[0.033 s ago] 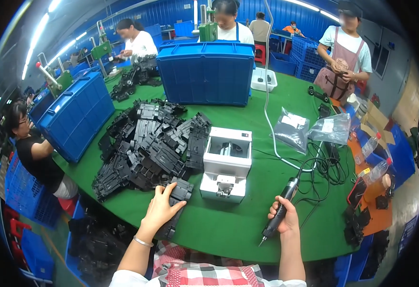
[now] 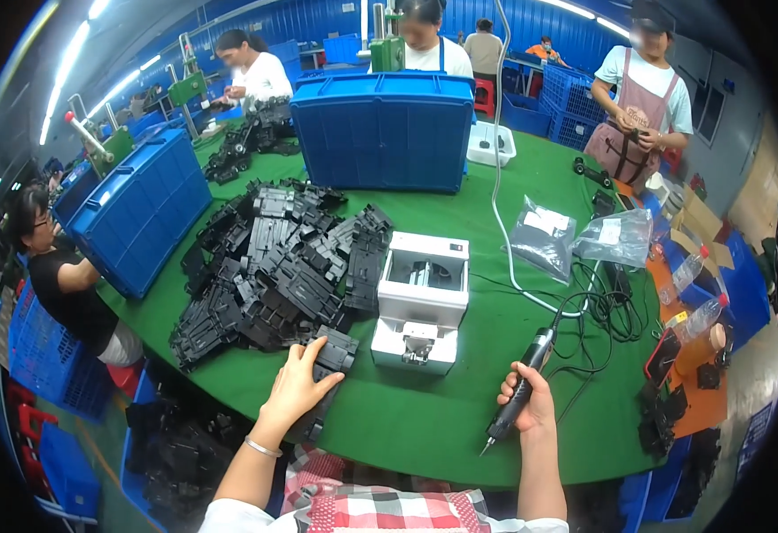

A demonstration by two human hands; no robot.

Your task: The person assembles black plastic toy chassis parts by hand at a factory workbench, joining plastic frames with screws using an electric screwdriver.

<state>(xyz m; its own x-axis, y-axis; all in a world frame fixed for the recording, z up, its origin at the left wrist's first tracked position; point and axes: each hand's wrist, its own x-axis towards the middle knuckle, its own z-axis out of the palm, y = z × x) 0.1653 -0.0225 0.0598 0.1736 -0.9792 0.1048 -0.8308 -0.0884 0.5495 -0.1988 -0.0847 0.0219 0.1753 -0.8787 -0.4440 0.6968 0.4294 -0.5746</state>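
Note:
My left hand [image 2: 305, 386] grips a long black plastic part [image 2: 338, 349] lying near the table's front edge, fingers over its far side and thumb on the near side. In my right hand [image 2: 537, 404] is a black electric screwdriver [image 2: 531, 371], its bit pointing down toward me, just above the green tabletop. Its cord runs back to a tangle of black cable [image 2: 615, 320]. Between my hands, a little farther off, stands a white screw feeder [image 2: 420, 306] with an open top. Left of it is a heap of similar black plastic parts [image 2: 287, 258].
Two blue crates [image 2: 385, 133] [image 2: 145, 213] stand on the green table [image 2: 460, 426]. Clear bags [image 2: 540, 240] and a white cable lie at right, by bottles [image 2: 704, 315] on an orange surface. Several co-workers sit or stand around the table, one at right holding a small dark part.

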